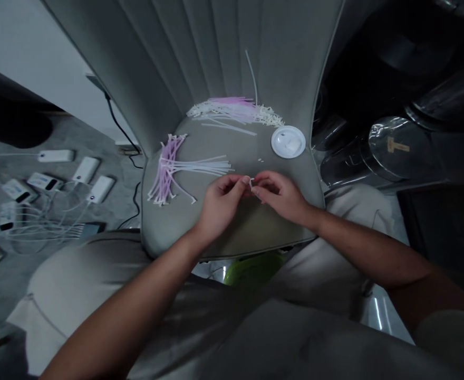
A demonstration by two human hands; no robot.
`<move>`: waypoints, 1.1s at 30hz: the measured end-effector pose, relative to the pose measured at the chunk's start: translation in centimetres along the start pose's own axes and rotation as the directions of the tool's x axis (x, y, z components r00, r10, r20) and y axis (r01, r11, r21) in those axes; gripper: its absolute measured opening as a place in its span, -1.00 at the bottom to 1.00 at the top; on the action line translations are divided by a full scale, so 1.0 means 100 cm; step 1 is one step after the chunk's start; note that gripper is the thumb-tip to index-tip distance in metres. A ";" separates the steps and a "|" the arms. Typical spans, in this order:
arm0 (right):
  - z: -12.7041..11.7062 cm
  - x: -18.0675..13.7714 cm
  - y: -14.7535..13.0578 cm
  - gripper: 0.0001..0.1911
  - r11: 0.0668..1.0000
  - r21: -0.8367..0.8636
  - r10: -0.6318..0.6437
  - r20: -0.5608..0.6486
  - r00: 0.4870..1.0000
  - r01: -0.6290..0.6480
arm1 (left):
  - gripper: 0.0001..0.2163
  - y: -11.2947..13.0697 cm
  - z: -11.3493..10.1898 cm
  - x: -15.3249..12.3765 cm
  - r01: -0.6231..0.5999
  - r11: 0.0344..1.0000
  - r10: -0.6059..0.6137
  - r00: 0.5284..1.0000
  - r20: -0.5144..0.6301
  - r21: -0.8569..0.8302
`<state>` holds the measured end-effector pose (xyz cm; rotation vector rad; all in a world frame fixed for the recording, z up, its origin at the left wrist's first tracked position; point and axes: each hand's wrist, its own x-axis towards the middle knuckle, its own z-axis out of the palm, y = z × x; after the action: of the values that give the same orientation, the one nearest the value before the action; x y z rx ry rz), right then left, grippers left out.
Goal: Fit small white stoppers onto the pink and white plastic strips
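Left hand: the left hand [222, 203] is in front, low over the seat; thumb and finger are closed in a pinch on a small white piece [251, 182].
Right hand: the right hand [279, 198] comes from the other side, and its thumb and fingertips are also closed on this piece.
White piece: it is between the two hands, near the front of the chair seat [168, 227]; most of it is hidden by the fingers, so I cannot tell its full shape.
Dish: a round white dish [279, 145] stands on the seat, near its right edge, beyond the right hand. Inside lies a whitish lump [294, 145], toward the right side; what material it is, I cannot tell.
White bits: tiny white bits [260, 160] lie on the seat, between the dish and the hands.
Back pile: a pile of white and pink strips [235, 111] lies near the backrest, its right end just beside the dish.
Left pile: purple strips [166, 169] with pale ends lie at the left of the seat, and white strips [204, 165] reach from them toward the left hand.
Shiny container: a round shiny container [378, 166] with tan tape [398, 145] is at the right of the chair; its contents I cannot make out.
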<state>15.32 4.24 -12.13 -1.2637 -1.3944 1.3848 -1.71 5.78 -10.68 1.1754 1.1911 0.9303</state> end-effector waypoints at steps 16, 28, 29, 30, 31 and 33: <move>-0.007 0.016 -0.006 -0.77 0.994 -0.076 -0.073 0.082 0.994 0.079 | -0.73 0.000 -0.006 0.005 -0.072 0.997 0.076 0.988 -0.136 0.031; -0.014 0.038 -0.003 -0.66 0.930 -0.315 -0.135 0.190 0.972 0.191 | -0.56 0.021 0.000 0.039 -0.036 0.970 -0.026 0.968 -0.250 -0.242; -0.017 0.040 -0.005 -0.64 0.922 -0.335 -0.137 0.188 0.973 0.194 | -0.55 0.024 0.002 0.044 -0.057 0.968 -0.010 0.965 -0.263 -0.246; -0.020 0.041 -0.007 -0.62 0.914 -0.356 -0.130 0.191 0.973 0.192 | -0.55 0.028 0.004 0.050 -0.076 0.964 0.004 0.963 -0.271 -0.255; -0.022 0.043 -0.009 -0.61 0.907 -0.379 -0.115 0.199 0.973 0.185 | -0.56 0.032 0.007 0.055 -0.094 0.960 0.020 0.962 -0.271 -0.263; -0.025 0.046 -0.011 -0.61 0.890 -0.424 -0.077 0.219 0.973 0.166 | -0.63 0.039 0.017 0.067 -0.141 0.959 0.076 0.963 -0.257 -0.245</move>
<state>16.69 9.36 -11.32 -1.3132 -1.9739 1.1672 1.28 12.71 -8.14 0.9392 1.1628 1.3063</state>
